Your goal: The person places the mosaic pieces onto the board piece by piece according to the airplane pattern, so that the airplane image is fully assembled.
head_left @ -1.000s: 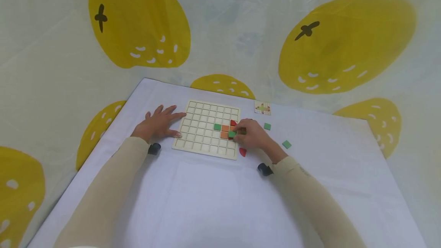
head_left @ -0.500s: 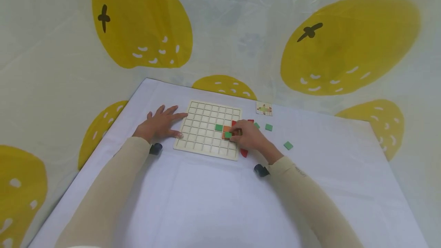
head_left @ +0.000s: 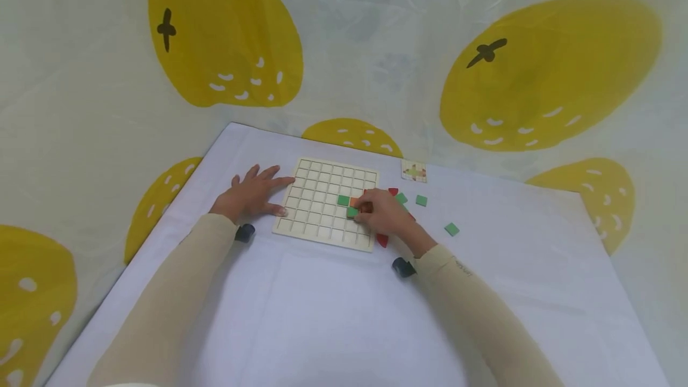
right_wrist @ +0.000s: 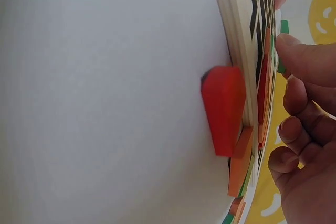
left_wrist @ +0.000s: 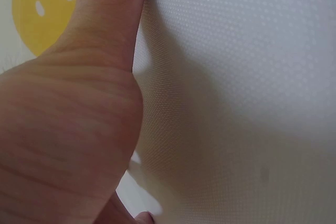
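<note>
Apparently mid-placement, the right grip [head_left: 384,211] pinches a green tile [head_left: 352,212] over the board [head_left: 317,208]; the left grip [head_left: 249,196], fingers spread, rests at the board's edge. Next seems to call for careful lining-up.

We wear plain beige long sleeves: the left sleeve [head_left: 166,297] behind the left grip [head_left: 248,197], the right sleeve [head_left: 486,312] behind the right grip [head_left: 386,214]. Each ends just behind its grip. Near our right cuff [head_left: 433,258] runs small dark lettering [head_left: 463,269], too small to read. Inward of each wrist juts a black, rounded camera: the left wrist camera [head_left: 245,233] and the right wrist camera [head_left: 403,267]. Both grips are bare hands.
</note>
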`<state>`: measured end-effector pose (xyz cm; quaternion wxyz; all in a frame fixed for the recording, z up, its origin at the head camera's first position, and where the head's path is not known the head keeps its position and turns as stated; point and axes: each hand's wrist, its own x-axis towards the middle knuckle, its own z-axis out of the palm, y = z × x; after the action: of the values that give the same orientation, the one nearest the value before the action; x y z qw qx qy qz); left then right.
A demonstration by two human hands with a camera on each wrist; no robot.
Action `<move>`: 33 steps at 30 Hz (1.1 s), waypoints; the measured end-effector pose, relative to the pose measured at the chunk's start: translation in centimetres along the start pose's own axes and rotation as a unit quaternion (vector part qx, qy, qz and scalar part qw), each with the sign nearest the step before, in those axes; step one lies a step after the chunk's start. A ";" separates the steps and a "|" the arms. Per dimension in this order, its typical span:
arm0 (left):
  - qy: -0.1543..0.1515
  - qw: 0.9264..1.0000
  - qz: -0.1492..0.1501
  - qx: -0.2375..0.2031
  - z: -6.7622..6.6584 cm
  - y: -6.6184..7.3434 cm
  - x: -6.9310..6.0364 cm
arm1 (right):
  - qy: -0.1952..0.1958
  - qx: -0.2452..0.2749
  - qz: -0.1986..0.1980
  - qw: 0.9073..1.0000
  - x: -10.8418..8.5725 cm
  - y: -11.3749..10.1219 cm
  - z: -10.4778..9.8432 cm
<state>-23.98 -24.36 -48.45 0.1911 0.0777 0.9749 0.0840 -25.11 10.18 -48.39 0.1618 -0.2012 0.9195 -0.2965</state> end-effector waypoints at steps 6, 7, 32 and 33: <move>0.002 1.000 -0.002 0.005 0.1 0.2 -0.2 | 0.009 0.000 -0.026 1.000 0.1 0.0 0.4; 0.002 1.000 -0.001 0.005 0.1 0.3 -0.2 | 0.010 0.002 -0.029 1.000 0.1 0.0 0.5; 0.008 1.000 0.007 0.008 -0.2 0.4 -0.7 | 0.029 0.002 -0.044 0.999 1.0 -0.7 1.6; 0.008 1.000 0.007 0.008 -0.2 0.4 -0.6 | 0.028 0.001 -0.043 0.999 1.0 -0.7 1.6</move>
<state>-23.43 -24.16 -47.98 0.1819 0.0852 0.9765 0.0783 -25.15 8.43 -49.39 0.1228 -0.2323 0.9138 -0.3096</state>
